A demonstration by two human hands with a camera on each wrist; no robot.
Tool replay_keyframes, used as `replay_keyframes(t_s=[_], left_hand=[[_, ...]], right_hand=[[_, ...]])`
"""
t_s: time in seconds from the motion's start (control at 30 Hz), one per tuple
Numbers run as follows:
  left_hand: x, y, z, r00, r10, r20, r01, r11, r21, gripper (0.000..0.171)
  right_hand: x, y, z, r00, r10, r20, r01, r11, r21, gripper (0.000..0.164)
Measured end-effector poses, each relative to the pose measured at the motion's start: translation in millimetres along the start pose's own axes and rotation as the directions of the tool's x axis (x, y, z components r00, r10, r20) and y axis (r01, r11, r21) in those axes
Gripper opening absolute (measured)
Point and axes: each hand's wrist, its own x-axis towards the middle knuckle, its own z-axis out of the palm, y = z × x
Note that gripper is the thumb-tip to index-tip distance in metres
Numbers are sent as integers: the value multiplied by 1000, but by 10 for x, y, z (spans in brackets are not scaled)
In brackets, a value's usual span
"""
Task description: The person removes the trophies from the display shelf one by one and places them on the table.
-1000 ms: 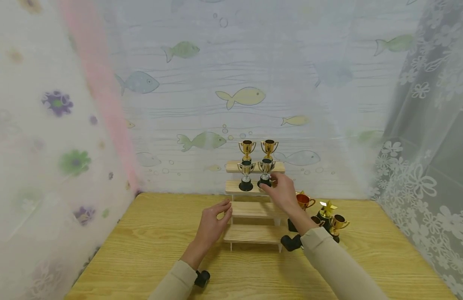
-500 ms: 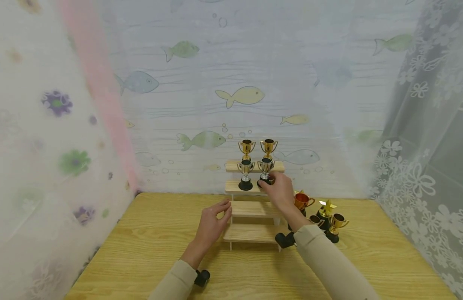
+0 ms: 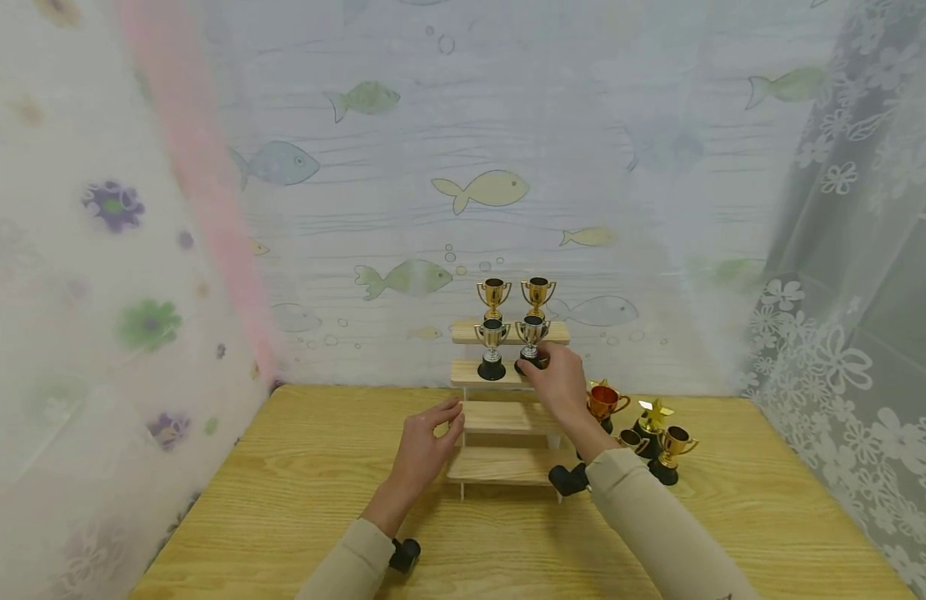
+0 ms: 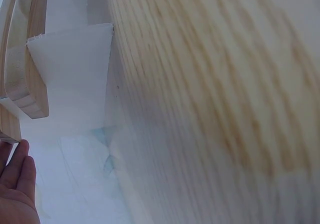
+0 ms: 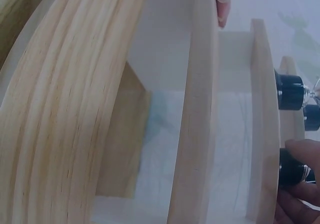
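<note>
A tiered wooden stand point(image 3: 500, 415) holds small trophy cups on its upper steps. My right hand point(image 3: 562, 385) pinches the black base of a silver trophy cup point(image 3: 533, 328), which stands upright at the right of the second step from the top. Another silver trophy cup point(image 3: 492, 335) is beside it. Behind them, two gold trophy cups point(image 3: 494, 292) occupy the top step. The right wrist view shows thumb and fingers around the black base point(image 5: 290, 168). My left hand point(image 3: 425, 443) touches the stand's left side with nearly straight fingers; the left wrist view has them against a shelf end.
Right of the stand, partly behind my right forearm, are a red-bowled trophy cup point(image 3: 605, 402), a gold star trophy point(image 3: 654, 417) and a gold trophy cup point(image 3: 674, 448). The wooden table point(image 3: 297, 492) meets a fish-patterned curtain point(image 3: 402, 200) at the back.
My right hand and forearm have shifted slightly left, while the fingers still hold the silver trophy cup's base. My left hand and the stand stay in place.
</note>
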Motion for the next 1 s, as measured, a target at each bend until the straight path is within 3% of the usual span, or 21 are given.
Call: replay_keyframes(t_s=[0.5,1.0], left_hand=[[13,-31,13,1000,10,-5,-10,1000,-4,32],[15,-34,12,1000,23,-9,-23,1000,8,30]], right_hand=[[-73,-60,-107,999,4,36,-5,1000,21,51],[-196,-113,-214,999,-33,37,32,999,18,44]])
